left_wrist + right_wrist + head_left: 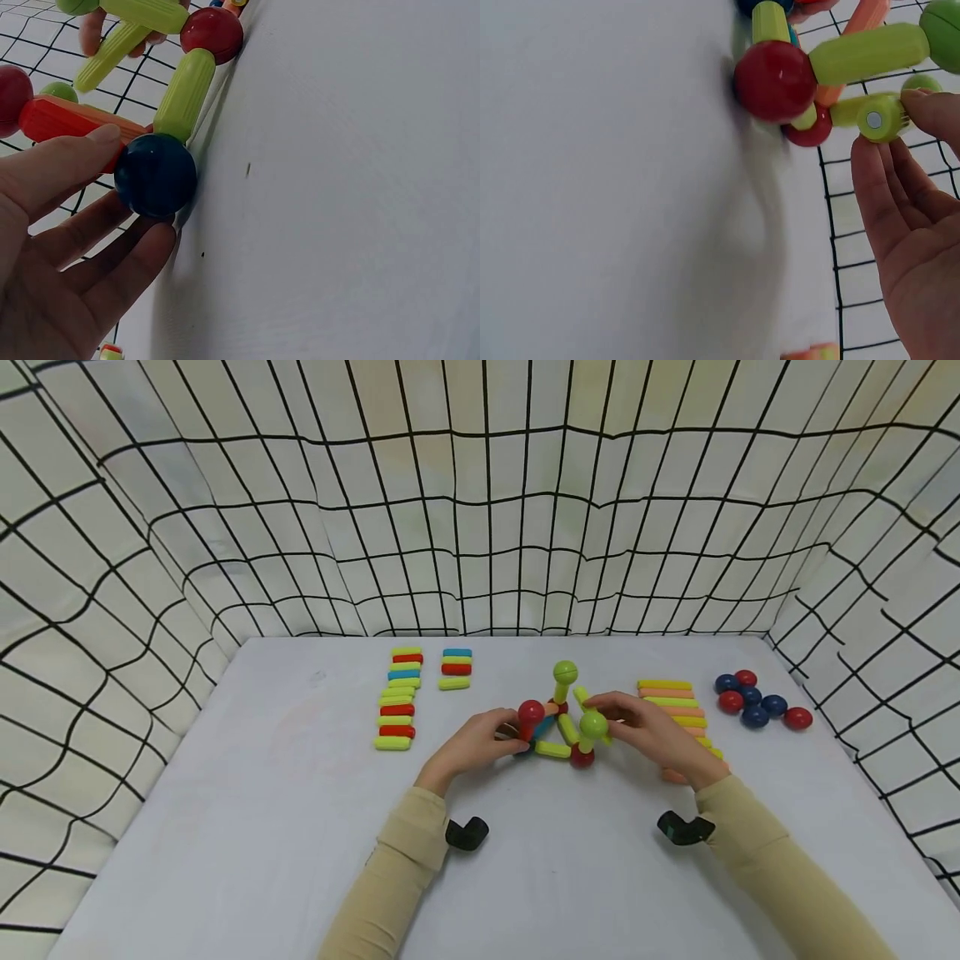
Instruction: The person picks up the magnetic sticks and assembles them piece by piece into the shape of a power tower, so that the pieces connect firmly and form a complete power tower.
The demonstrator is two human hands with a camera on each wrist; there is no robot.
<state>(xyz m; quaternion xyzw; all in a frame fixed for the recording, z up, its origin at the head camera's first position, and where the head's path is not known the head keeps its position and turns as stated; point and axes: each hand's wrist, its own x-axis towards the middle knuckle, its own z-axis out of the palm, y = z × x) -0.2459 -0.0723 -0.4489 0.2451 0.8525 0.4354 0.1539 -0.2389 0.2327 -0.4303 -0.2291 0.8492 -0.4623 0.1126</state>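
A ball-and-rod construction of magnetic pieces stands mid-table, with a base triangle and upright rods topped by a red ball and green balls. My left hand holds its near-left corner. There the thumb lies on a red rod and the fingers are around a dark blue ball. A loose yellow-green rod, its round metal end showing, is pinched between the thumb and fingers of my right hand. That rod is beside the upright above the near red ball.
Short rods lie in columns at the back left. Longer rods form a column by my right forearm. Loose red and blue balls sit at the right. Black netting surrounds the white table.
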